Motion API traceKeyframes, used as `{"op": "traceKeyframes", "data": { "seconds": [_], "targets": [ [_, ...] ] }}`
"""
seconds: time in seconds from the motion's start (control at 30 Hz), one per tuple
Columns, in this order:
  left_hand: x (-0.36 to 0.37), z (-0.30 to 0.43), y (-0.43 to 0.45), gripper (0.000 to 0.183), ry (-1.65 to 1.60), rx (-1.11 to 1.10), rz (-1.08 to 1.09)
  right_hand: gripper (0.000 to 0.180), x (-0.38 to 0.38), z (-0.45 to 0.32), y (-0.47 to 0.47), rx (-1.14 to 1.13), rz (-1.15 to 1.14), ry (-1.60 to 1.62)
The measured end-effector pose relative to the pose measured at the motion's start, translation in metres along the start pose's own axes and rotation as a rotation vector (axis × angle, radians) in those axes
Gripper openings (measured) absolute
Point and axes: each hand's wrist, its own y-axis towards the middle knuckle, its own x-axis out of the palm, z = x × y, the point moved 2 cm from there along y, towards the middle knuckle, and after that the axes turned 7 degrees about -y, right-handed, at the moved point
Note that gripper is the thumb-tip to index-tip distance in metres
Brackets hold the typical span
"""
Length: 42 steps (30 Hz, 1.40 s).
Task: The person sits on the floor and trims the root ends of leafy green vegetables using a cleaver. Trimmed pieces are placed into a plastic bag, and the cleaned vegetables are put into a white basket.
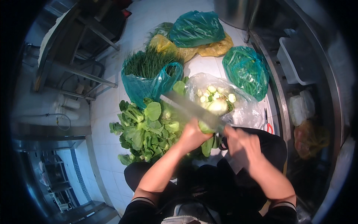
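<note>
My left hand is closed around a leafy green bok choy, its pale base pointing away from me. In my right hand is the handle of a broad-bladed knife, blurred, its blade lying across the bok choy's base; whether they touch I cannot tell. A heap of bok choy lies on the floor to the left. Beyond my hands, a clear plastic bag holds cut pale vegetable bases.
Thin green stalks fill a teal bag. Farther off are a knotted green bag, another teal bag and a yellow bag. Red-handled scissors lie at right beside a metal shelf edge. Metal table legs stand left.
</note>
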Motion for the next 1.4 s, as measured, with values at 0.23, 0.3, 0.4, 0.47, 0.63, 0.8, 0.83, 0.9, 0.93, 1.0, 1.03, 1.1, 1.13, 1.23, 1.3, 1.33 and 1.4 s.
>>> {"op": "traceKeyframes", "data": {
  "seconds": [0.23, 0.3, 0.4, 0.47, 0.63, 0.8, 0.83, 0.9, 0.93, 1.0, 1.03, 1.1, 1.13, 1.23, 1.3, 1.33, 1.4],
  "targets": [
    [-0.015, -0.032, 0.002, 0.058, -0.371, -0.335, -0.006, 0.027, 0.018, 0.028, 0.029, 0.238, -0.142, 0.212],
    [-0.026, -0.021, -0.005, 0.054, -0.61, -0.381, 0.023, 0.028, 0.024, 0.028, 0.028, 0.226, -0.029, 0.229],
    [-0.042, -0.023, -0.029, 0.055, -0.872, -0.449, 0.167, 0.04, 0.029, 0.022, 0.029, 0.164, 0.007, 0.296],
    [-0.06, -0.008, -0.051, 0.062, -1.062, -0.456, 0.191, 0.048, 0.031, 0.007, 0.025, 0.045, -0.072, 0.316],
    [-0.092, 0.014, -0.114, 0.071, -1.552, -0.295, 0.218, 0.063, 0.066, -0.047, 0.022, -0.288, -0.264, 0.202],
    [-0.12, 0.027, -0.192, 0.07, -1.421, -0.12, 0.36, 0.067, 0.131, -0.111, 0.021, -0.67, -0.163, 0.104],
    [-0.124, 0.028, -0.206, 0.07, -1.39, -0.102, 0.387, 0.069, 0.146, -0.119, 0.02, -0.738, -0.095, 0.101],
    [-0.13, 0.021, -0.237, 0.069, -1.376, -0.07, 0.447, 0.066, 0.176, -0.143, 0.02, -0.753, -0.135, 0.12],
    [-0.131, 0.012, -0.254, 0.069, -1.354, -0.088, 0.501, 0.063, 0.194, -0.154, 0.018, -0.754, -0.119, 0.07],
    [-0.128, 0.006, -0.283, 0.069, -1.364, -0.127, 0.656, 0.06, 0.224, -0.174, 0.018, -0.731, -0.158, -0.001],
    [-0.128, 0.009, -0.297, 0.069, -1.312, -0.141, 0.713, 0.06, 0.236, -0.187, 0.015, -0.712, -0.224, -0.024],
    [-0.125, 0.011, -0.32, 0.069, -1.21, -0.18, 0.819, 0.052, 0.262, -0.203, 0.012, -0.646, -0.298, -0.069],
    [-0.122, 0.007, -0.326, 0.069, -1.2, -0.185, 0.831, 0.046, 0.276, -0.201, 0.014, -0.551, -0.333, -0.05],
    [-0.115, 0.018, -0.335, 0.071, -1.123, -0.252, 0.77, 0.029, 0.267, -0.214, 0.014, -0.384, -0.538, 0.365],
    [-0.116, 0.022, -0.326, 0.064, -1.056, -0.172, 0.669, 0.037, 0.258, -0.215, 0.033, -0.091, -0.908, 1.025],
    [-0.117, 0.025, -0.328, 0.062, -1.015, -0.153, 0.663, 0.05, 0.215, -0.238, 0.022, -0.021, -0.997, 1.481],
    [-0.113, 0.025, -0.318, 0.061, -1.003, -0.085, 0.608, 0.067, 0.143, -0.258, 0.003, -0.071, -1.182, 1.707]
  ]
}}
